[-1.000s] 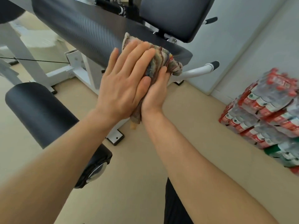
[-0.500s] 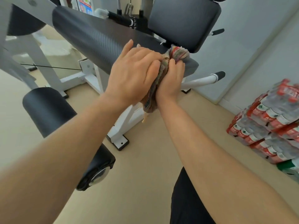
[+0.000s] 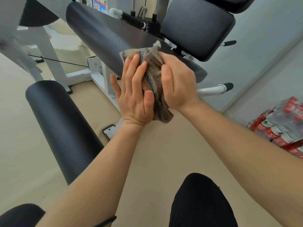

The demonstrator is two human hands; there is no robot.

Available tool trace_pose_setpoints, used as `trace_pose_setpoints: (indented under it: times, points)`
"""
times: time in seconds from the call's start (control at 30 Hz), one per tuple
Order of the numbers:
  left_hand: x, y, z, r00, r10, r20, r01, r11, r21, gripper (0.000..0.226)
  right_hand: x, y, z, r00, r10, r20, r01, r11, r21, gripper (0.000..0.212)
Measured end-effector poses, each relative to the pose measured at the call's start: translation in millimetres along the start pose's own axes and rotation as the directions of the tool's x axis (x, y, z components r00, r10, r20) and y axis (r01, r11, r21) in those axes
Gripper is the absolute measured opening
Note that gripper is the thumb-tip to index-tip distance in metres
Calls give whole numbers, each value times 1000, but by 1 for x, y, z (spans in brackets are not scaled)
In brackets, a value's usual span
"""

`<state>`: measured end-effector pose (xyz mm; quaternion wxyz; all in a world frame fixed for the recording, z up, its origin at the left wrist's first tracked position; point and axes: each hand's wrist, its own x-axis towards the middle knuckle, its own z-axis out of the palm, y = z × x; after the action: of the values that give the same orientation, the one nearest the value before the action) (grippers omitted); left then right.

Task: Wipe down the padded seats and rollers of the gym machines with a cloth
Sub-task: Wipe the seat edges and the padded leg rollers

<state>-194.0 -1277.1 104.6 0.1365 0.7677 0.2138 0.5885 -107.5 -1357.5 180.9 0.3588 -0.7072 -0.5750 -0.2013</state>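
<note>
Head view: I look down at my two bare hands meeting in front of the long black padded seat [image 3: 105, 32] of a white-framed gym machine. My left hand [image 3: 133, 97] lies flat and released, fingers [image 3: 129, 68] spread, pressed against the near face of a multicoloured cloth [image 3: 151, 79]. My right hand [image 3: 177, 82] is clenched around the cloth's far side, gripping its bunched folds. The cloth stands upright between the two palms, its top corner poking up against the seat's lower edge and its bottom end hanging below my wrists. A black roller [image 3: 60, 126] sits low on the left, apart from both hands. A black back pad [image 3: 196, 28] rises beyond the seat. Shrink-wrapped packs of bottles [image 3: 282, 125] are stacked on the floor at right
</note>
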Motion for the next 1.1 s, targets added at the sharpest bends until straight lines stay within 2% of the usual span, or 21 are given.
trace_pose_setpoints:
  times: [0.1, 0.13, 0.2, 0.27, 0.33, 0.4, 0.43, 0.5, 0.57, 0.63, 0.7, 0.83, 0.9, 1.0, 1.1]
  points:
    - [-2, 9, 6, 981, -187, -57, 181, 979, -90, 62, 32, -12, -15, 962, 32, 270, -32, 999, -3, 46]
    - [-3, 12, 6, 971, -232, -63, 222, 966, -130, 62, 42, -13, -18, 919, 77, 386, -76, 997, -18, 48]
    - [-3, 17, 5, 955, -289, -58, 273, 942, -197, 60, 63, -15, -19, 787, 160, 596, -173, 984, -35, 55]
    - [-5, 16, 3, 948, -315, -38, 302, 934, -188, 58, 83, -19, -13, 671, 186, 718, -236, 971, -31, 66]
    - [-9, 16, -5, 918, -392, -58, 380, 912, -155, 51, 92, -24, -6, 634, 188, 750, -249, 968, -33, 71]
    - [-16, 26, -17, 847, -518, -123, 492, 850, -189, 45, 92, -24, -2, 674, 195, 713, -260, 965, -18, 67]
    - [-20, 35, -21, 833, -537, -133, 503, 836, -221, 45, 89, -22, -1, 708, 199, 677, -278, 961, 8, 62]
    - [-22, 57, -20, 870, -486, -78, 455, 855, -249, 55, 81, -18, -2, 790, 217, 573, -324, 942, 89, 49]
    - [-17, 66, -8, 922, -388, -10, 379, 904, -198, 73, 71, -11, -4, 843, 264, 468, -377, 912, 163, 44]
    - [-16, 52, 5, 965, -257, -46, 252, 963, -94, 79, 59, -3, -7, 859, 278, 431, -398, 892, 217, 46]
    - [-20, 30, 8, 991, -114, -73, 114, 993, -4, 80, 46, 2, -9, 885, 241, 397, -346, 912, 218, 53]
    - [-21, -11, -5, 985, 168, 48, -173, 974, 147, 75, 44, 6, -10, 910, 183, 371, -278, 935, 221, 57]
    - [-18, -24, -14, 963, 234, 136, -253, 956, 149, 71, 45, 8, -8, 913, 177, 367, -274, 933, 233, 57]
    - [-18, -8, -26, 956, 168, 239, -189, 980, 65, 91, 46, 9, -7, 915, 191, 357, -288, 927, 242, 57]
    - [-20, 19, -27, 967, 61, 249, -62, 998, -3, 119, 46, 6, -8, 904, 208, 373, -305, 926, 224, 59]
